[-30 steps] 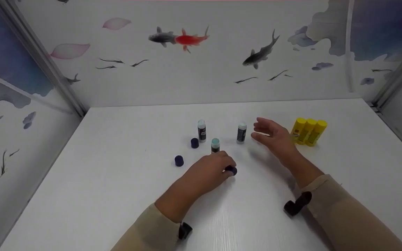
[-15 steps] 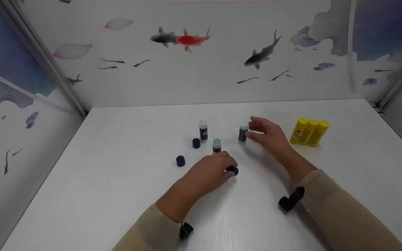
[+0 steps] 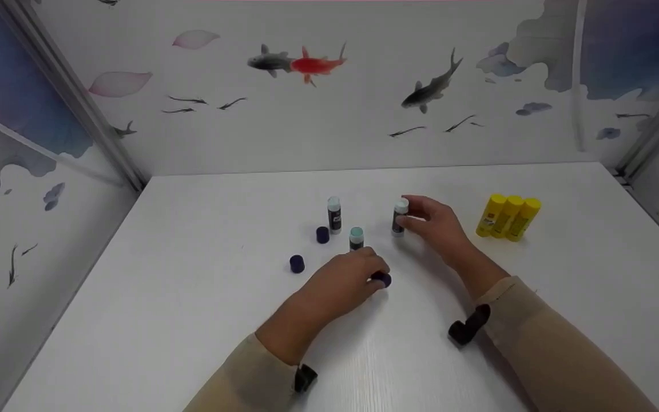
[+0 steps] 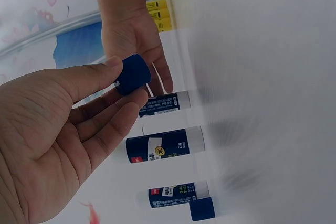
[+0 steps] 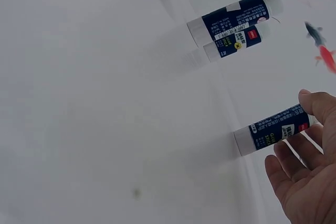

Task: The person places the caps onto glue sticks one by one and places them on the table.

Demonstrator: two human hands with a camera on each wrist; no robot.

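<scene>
My left hand (image 3: 344, 283) pinches a dark blue cap (image 4: 135, 73) between thumb and fingers, low over the table. With thumb and fingers around its upper part, my right hand (image 3: 437, 229) grips an uncapped glue stick (image 5: 275, 131), upright at the table. That stick has a navy label and a pale, translucent top. Just beyond my left hand stands a second uncapped glue stick (image 3: 356, 236), its lower part hidden by that hand in the head view. Farther back is a third uncapped glue stick (image 3: 334, 217), with a blue cap (image 3: 322, 235) close beside it.
Another blue cap (image 3: 297, 264) lies on the white table (image 3: 192, 297), left of my left hand. At the right stand three yellow tubes (image 3: 500, 216) side by side, slightly tilted in view. A wall panel (image 3: 358, 137) painted with fish closes off the back.
My right hand has moved left to the rightmost glue stick, and its thumb and fingers have closed around it. The left hand has stayed in place with the cap.
</scene>
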